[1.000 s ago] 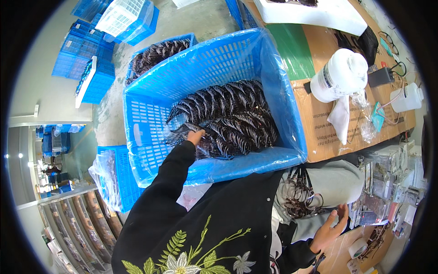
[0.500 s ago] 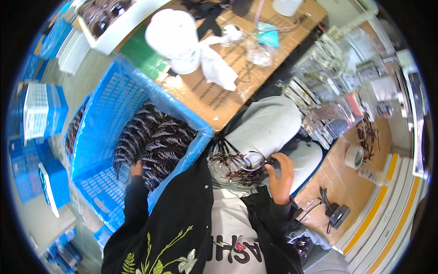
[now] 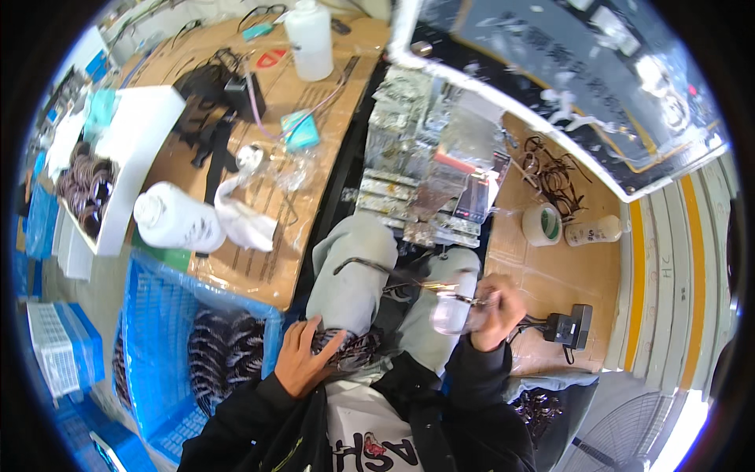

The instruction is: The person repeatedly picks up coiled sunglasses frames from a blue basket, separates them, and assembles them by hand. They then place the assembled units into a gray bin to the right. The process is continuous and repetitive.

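Observation:
My right hand (image 3: 499,313) grips a pair of eyeglasses (image 3: 451,313) by one side, held up over my right thigh. Their clear lens and thin temples are smeared by motion. On my lap, between the thighs, lies a heap of dark-framed glasses (image 3: 362,351). My left hand (image 3: 305,360) rests at the left edge of that heap, fingers spread and thumb apart, touching it. A single dark temple (image 3: 362,264) lies across my left, grey-clad thigh. To the left, a blue crate (image 3: 161,315) holds rows of nested dark glasses (image 3: 224,354).
A cardboard-topped table (image 3: 259,271) bears a white bottle (image 3: 177,219), a translucent bottle (image 3: 309,43) and a white cloth (image 3: 244,224). Metal machine parts (image 3: 409,157) stand ahead. On the right-hand board (image 3: 582,271) lie a tape roll (image 3: 542,224), tangled temples (image 3: 550,177) and a black adapter (image 3: 568,326).
The view has swung to the right. My left hand has left the blue crate for the heap on my lap. My right hand has raised a pair of eyeglasses from the lap.

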A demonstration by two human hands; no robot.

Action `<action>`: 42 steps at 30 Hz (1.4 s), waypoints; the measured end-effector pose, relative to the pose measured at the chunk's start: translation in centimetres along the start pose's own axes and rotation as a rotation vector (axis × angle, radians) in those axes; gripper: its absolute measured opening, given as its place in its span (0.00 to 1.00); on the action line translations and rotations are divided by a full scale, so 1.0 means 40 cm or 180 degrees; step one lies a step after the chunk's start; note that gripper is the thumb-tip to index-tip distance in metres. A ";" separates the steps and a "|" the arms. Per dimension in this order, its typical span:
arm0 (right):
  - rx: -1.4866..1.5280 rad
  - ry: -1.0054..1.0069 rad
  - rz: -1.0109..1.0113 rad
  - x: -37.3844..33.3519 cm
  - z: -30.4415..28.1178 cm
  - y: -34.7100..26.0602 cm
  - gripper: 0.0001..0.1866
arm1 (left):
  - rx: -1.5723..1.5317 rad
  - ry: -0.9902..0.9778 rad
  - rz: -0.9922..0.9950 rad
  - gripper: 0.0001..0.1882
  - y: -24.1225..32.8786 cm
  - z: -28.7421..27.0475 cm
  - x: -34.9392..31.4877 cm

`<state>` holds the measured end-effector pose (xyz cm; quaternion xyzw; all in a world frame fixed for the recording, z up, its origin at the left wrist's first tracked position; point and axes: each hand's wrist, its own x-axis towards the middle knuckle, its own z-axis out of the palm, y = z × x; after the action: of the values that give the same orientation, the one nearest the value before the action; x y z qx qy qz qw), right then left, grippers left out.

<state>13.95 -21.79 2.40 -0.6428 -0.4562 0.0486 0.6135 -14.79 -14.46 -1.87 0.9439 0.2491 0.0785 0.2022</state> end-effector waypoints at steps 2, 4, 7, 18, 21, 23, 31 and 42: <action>0.0600 0.0570 -0.0145 0.053 0.008 0.026 0.10 | -0.0186 0.0119 0.0113 0.40 -0.019 -0.008 0.016; 0.1431 0.1225 0.0302 0.093 0.043 0.058 0.11 | -0.0382 -0.0063 0.0005 0.38 -0.032 -0.022 0.042; 0.1813 0.1123 0.0516 0.161 0.065 0.103 0.11 | -0.0741 0.0099 -0.0360 0.32 -0.038 -0.053 0.096; 0.2089 0.0982 0.0769 0.235 0.151 0.316 0.04 | -0.1528 0.0880 -0.0139 0.30 -0.061 -0.084 0.392; -0.0122 0.1255 0.0496 0.219 0.165 0.388 0.02 | -0.1647 0.0349 0.0104 0.33 -0.087 -0.114 0.408; -0.0753 0.1237 -0.0098 0.208 0.164 0.421 0.06 | -0.2020 0.0040 0.0443 0.34 -0.108 -0.132 0.405; -0.0710 0.1445 -0.0382 0.221 0.174 0.395 0.08 | -0.1570 0.0372 0.0229 0.25 -0.101 -0.112 0.396; -0.0010 -0.0515 -0.1569 0.013 0.139 0.020 0.05 | -0.2291 0.1005 0.1498 0.35 0.076 -0.178 0.337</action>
<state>11.20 -17.17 0.64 -0.5072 -0.6468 -0.0518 0.5672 -3.60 -7.68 6.49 0.8210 0.0125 0.3468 0.4535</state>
